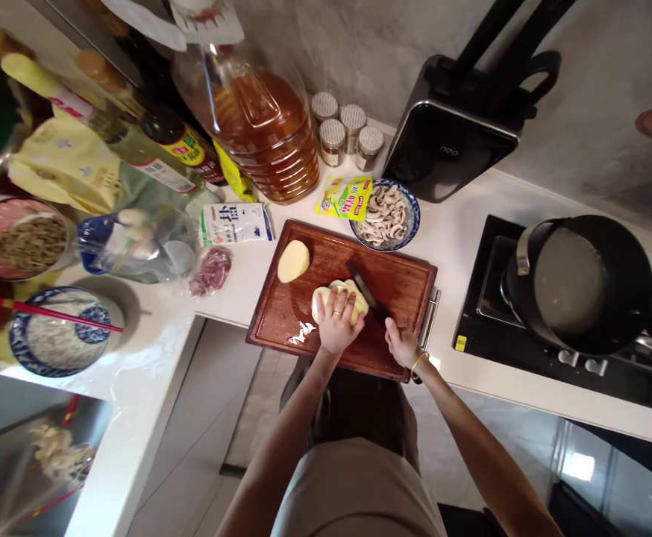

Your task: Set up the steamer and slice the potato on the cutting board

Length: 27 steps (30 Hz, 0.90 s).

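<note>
My left hand [338, 322] presses down on a pile of potato slices [359, 298], its fingers curved over them. The slices lie fanned in the middle of a reddish-brown wooden cutting board [259, 317]. In my right hand [403, 347] is a knife [364, 285], gripped by its handle. Its dark blade points away from me and lies just right of the slices. A peeled piece of potato [293, 261] rests near the board's far left corner. Wet patches shine at the board's left front.
Behind the board are a bowl of sliced mushrooms [385, 216], a yellow seasoning packet [344, 198] and a knife block [449, 134]. A pot [577, 283] with cloudy liquid sits on the cooktop at right. Bowls, bottles, a salt packet [236, 222] and bagged meat [212, 270] crowd the left.
</note>
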### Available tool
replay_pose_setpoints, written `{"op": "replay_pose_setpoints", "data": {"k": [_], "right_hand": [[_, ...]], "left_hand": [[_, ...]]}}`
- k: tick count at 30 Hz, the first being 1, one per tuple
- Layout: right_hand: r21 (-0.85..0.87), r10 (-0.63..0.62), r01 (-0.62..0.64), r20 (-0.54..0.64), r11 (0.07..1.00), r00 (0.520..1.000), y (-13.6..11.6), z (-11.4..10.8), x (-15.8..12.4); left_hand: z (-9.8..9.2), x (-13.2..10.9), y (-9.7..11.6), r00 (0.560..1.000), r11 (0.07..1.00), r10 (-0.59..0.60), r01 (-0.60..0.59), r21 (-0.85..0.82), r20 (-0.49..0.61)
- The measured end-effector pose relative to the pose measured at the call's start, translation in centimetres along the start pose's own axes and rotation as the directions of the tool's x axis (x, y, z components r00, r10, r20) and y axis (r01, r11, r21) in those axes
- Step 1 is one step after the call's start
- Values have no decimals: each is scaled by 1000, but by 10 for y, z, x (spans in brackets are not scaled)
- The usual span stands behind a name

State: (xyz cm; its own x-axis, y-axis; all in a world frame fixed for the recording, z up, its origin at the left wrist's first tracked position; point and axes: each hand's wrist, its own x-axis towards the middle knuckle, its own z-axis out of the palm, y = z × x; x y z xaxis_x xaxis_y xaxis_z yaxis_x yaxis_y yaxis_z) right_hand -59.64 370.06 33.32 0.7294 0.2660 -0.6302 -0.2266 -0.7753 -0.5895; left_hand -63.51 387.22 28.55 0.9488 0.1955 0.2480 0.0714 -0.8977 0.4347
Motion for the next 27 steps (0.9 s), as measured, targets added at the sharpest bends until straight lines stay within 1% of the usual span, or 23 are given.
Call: {"op": "replay_pose_setpoints", "data": {"k": [2,3,5,7,11,15,21,25,27], "right_hand": [[102,24,-28,40,994,999,-2,-3,0],[107,9,-14,42,994,999,-3,-4,-1],[40,-48,48,5,998,999,-3,-9,-5],[-33,-81,81,-21,996,996,-2,-12,-11],[-98,-87,85,-10,992,996,-3,-14,-23],[-120,-69,68,-1,990,998,-7,-12,-27],[-188,-10,13,14,982,1000,-11,-10,-22],[-253,8,-3,21,967,1000,-6,-5,-13],[-258,-10,11,5,966,1000,-2,-2,-8]], "left_hand": [[1,0,0,1000,1000,5,-5,1,-11],[1,0,0,1000,1000,9,-9,7,-19],[2,0,0,999,1000,17,-17,20,-39],[2,1,1,999,1000,18,-17,19,-47],[1,1,2,999,1000,1,-1,-7,-32],[-1,1,3,1000,1000,1,-2,-15,-29],[-2,1,3,1000,1000,-14,14,-25,8],[-2,1,3,1000,1000,-12,13,-17,20],[-2,0,3,1000,999,-17,17,-27,24]]}}
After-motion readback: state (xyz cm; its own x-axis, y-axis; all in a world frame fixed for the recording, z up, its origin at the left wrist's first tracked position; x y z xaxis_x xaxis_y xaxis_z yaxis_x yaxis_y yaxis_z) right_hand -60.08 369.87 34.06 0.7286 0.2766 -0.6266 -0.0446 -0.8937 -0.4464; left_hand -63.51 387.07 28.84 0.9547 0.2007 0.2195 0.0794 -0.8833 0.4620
